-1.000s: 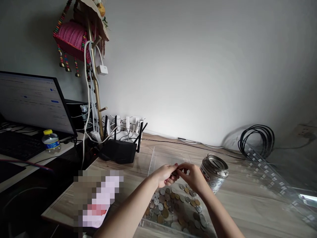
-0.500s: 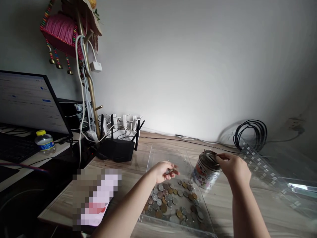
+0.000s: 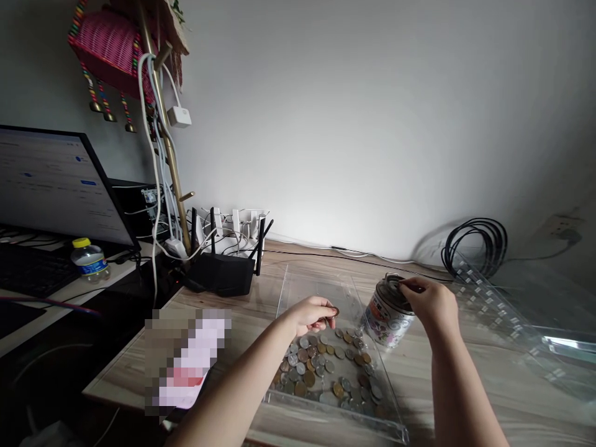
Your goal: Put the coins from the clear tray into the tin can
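Above a clear plastic tray [image 3: 344, 408] my left hand [image 3: 313, 315] is closed, with a coin [image 3: 335, 312] pinched at its fingertips. Silver and brass-coloured coins [image 3: 321, 363] lie spread in the near half of the tray. Just right of the tray stands a printed tin can [image 3: 388, 316] with a wire loop at its top. My right hand [image 3: 431, 304] is at the can's lid, thumb and fingers pinched together over it. Whatever those fingertips hold, if anything, is hidden.
A black router [image 3: 223, 273] sits at the back left of the wooden desk, near a blurred phone [image 3: 190, 360]. Coiled black cable [image 3: 475, 248] leans on the wall. Another clear plastic piece [image 3: 503, 316] lies at the right. A small bottle [image 3: 90, 261] stands by the monitor.
My left hand has turned and closed, bringing a coin out to its fingertips. My right hand has shifted slightly left over the can's lid. The camera view has moved a little.
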Tool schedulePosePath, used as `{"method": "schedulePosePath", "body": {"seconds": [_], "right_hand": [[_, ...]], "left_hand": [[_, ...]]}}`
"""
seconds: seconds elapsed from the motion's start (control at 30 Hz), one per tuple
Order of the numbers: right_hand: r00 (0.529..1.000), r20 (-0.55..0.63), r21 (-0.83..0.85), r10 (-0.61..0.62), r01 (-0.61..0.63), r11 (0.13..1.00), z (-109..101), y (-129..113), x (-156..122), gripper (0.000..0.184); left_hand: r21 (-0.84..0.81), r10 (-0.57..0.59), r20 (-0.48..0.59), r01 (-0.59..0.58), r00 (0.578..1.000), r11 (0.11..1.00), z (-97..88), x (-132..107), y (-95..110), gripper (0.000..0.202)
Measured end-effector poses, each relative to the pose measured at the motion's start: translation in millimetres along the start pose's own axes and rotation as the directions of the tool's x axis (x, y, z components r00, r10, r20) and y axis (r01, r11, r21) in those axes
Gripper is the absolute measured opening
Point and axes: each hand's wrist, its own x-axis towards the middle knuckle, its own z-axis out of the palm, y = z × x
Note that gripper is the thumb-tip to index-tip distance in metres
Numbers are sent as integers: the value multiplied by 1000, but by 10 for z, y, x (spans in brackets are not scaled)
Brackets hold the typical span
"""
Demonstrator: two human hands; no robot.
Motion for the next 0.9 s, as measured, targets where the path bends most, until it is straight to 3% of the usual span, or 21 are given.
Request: {"method": "schedulePosePath", "body": {"seconds": [0.2, 0.33, 0.37, 0.4, 0.43, 0.5, 0.53, 0.57, 0.6, 0.7, 0.77, 0.83, 0.9], "right_hand": [[994, 101, 21, -50, 49, 999, -42, 59, 50, 27], [972, -156, 125, -174, 195, 973, -100, -226, -127, 33], [960, -170, 172, -220, 249, 953, -90, -344, -210, 33], [952, -112, 230, -286, 305, 924, -65, -470, -302, 32], [926, 4, 296, -377, 359, 885, -25, -594, -398, 30], [797, 242, 414, -554, 432, 801, 90, -804, -572, 27], [735, 305, 445, -605, 452, 773, 156, -880, -640, 25], [703, 332, 456, -629, 464, 759, 220, -931, -690, 25], [700, 337, 456, -629, 463, 760, 277, -961, -721, 24], [758, 337, 458, -558, 386, 801, 353, -942, -713, 23], [828, 273, 440, -491, 347, 828, 297, -868, -645, 22], [924, 93, 334, -371, 322, 886, 173, -748, -542, 22], [967, -128, 155, -219, 238, 959, 34, -578, -411, 25]], "left_hand": [[27, 22, -66, -20, 998, 999, -10, 4, 9, 29], [11, 27, -67, -26, 997, 1000, 0, -13, 24, 32], [6, 28, -79, -28, 996, 1000, 3, -13, 25, 32], [0, 29, -89, -29, 996, 1000, 4, -10, 24, 33], [-10, 35, -100, -36, 994, 999, 2, -4, 21, 32], [-36, 52, -119, -57, 992, 998, -8, 18, 7, 28], [-52, 61, -127, -68, 990, 996, -16, 30, -3, 25], [-68, 67, -129, -76, 989, 995, -25, 42, -12, 22], [-85, 67, -123, -77, 990, 993, -32, 52, -20, 19], [-148, 64, -69, -74, 996, 986, -41, 56, -27, 16], [-199, 75, -39, -81, 996, 977, -35, 45, -18, 16], [-239, 80, -55, -91, 995, 967, -25, 36, -4, 19], [-251, 68, -117, -96, 991, 963, -17, 34, 12, 20]]}}
